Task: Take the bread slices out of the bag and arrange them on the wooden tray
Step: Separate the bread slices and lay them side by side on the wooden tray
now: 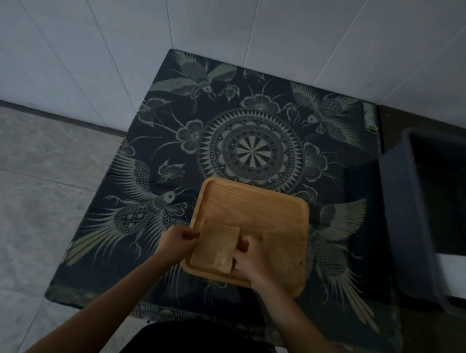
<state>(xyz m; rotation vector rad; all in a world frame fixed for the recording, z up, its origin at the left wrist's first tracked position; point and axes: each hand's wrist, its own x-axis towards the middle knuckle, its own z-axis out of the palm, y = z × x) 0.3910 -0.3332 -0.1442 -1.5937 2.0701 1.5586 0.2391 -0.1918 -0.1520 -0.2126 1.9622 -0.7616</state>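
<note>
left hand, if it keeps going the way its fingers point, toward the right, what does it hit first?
The left hand already sits at the left edge of the bread slice on the wooden tray, so it meets that slice first. Beyond it is the right hand. Whether the fingers already touch the bread is unclear in this dim view.

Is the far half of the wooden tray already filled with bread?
No, the far half of the wooden tray is bare; the bread slice lies at its near edge.
</note>
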